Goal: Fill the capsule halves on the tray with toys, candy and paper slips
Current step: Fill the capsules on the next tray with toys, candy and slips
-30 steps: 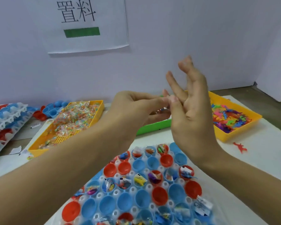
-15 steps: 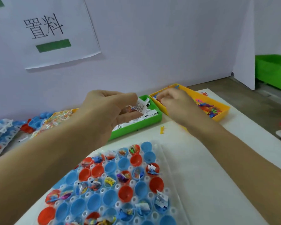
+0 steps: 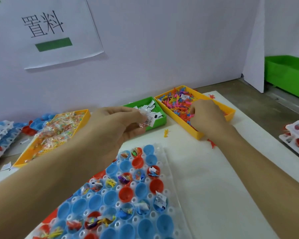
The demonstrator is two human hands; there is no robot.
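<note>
While the left hand pinches a paper slip and candy wrapper, the right hand, fingers curled, digs into the toys, seemingly gathering one capsule half's fill before dropping it in.

White partition wall carries a paper sign, grey floor behind, green bin far right.

Clear tray holds blue and red capsule halves, some filled with toys, slips; others empty.
</note>
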